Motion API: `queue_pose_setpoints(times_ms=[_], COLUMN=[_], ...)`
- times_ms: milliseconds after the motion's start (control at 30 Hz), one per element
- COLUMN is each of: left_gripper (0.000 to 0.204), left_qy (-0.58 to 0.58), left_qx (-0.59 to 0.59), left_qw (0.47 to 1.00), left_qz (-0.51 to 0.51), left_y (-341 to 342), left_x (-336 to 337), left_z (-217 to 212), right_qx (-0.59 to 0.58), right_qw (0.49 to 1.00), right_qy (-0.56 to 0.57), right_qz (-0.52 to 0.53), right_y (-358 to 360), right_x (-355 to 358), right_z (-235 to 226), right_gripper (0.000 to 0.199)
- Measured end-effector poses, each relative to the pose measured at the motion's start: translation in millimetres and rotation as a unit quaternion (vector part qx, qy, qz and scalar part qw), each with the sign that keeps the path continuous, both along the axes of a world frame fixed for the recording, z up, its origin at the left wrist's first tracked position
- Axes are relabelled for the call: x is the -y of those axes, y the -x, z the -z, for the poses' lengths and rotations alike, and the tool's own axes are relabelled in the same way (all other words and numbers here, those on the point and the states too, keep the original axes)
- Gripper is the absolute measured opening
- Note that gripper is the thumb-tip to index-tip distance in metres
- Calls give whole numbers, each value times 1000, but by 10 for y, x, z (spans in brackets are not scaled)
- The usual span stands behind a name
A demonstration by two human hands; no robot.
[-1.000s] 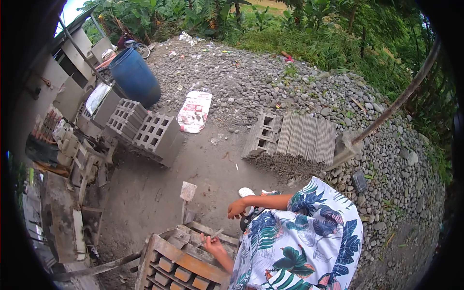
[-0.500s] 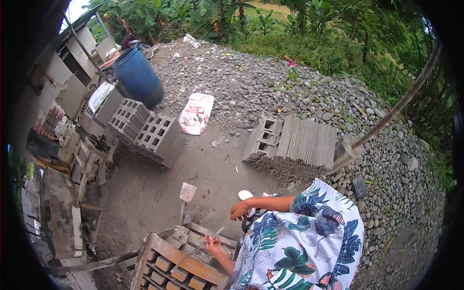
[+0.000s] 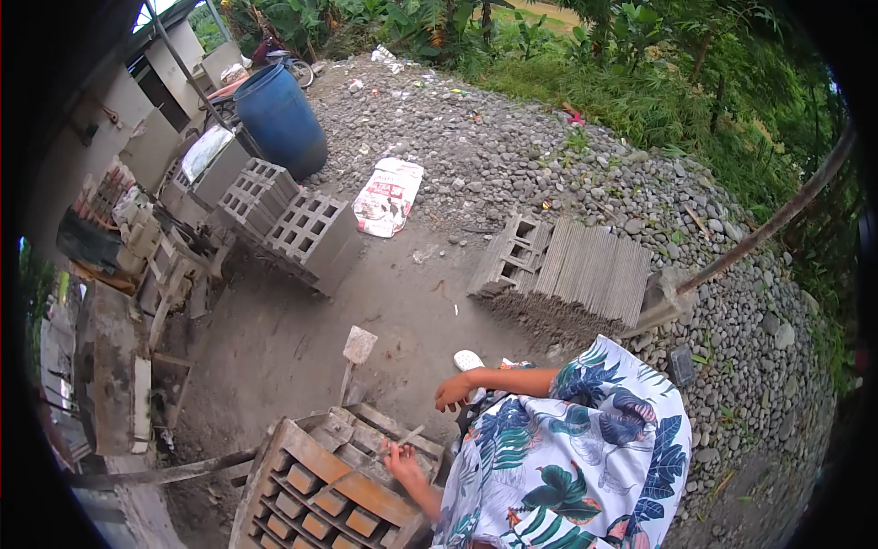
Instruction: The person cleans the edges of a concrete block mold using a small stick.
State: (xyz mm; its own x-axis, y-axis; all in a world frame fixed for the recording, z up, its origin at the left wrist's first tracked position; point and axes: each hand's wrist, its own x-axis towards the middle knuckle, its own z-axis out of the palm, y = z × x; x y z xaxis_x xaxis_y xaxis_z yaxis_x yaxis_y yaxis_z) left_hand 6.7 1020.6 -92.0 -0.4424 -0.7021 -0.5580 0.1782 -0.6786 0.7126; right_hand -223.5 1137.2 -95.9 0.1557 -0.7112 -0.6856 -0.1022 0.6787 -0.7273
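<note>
My left hand rests on the top edge of a rusty metal block mould with several rectangular cells, at the bottom middle. It pinches a thin short stick that points up and right. My right hand hangs with curled fingers over the dirt, just above the mould's far corner and below a small white object on the ground. Whether it holds anything is too small to tell. My floral shirt fills the lower right.
A flat-bladed tool stands upright in the dirt beside the mould. Grey hollow blocks lie at the left, a row of blocks at the right. Behind are a blue barrel, a white sack, gravel and a slanting pole.
The view has drifted slightly. Both hands stay almost where they were, the left on the mould and the right beside the white object.
</note>
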Motion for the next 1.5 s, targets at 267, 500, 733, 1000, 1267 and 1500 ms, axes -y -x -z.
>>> queue_pose_setpoints(times_ms=[267,500,733,1000,1267,1500], left_gripper=[37,36,40,30,25,24], left_qy=[-9,-47,-34,98,48,83], left_qx=[11,2,0,130,77,90], left_qw=[1000,998,998,983,989,985], left_qz=[15,48,60,85,114,119], left_y=[-72,-43,-82,-48,-217,-353], left_x=[22,53,0,-67,-19,-208], left_z=[77,145,93,88,156,176], right_qx=[22,-1,3,4,8,1], right_qw=[999,999,999,997,997,995], right_qy=[30,18,39,75,76,50], right_qz=[25,35,8,-22,-16,-86], right_y=[-4,4,-110,-226,-661,-939], right_x=[53,14,49,124,254,296], right_z=[-57,-17,-119,-47,-371,-392], right_gripper=[43,43,40,40,49,43])
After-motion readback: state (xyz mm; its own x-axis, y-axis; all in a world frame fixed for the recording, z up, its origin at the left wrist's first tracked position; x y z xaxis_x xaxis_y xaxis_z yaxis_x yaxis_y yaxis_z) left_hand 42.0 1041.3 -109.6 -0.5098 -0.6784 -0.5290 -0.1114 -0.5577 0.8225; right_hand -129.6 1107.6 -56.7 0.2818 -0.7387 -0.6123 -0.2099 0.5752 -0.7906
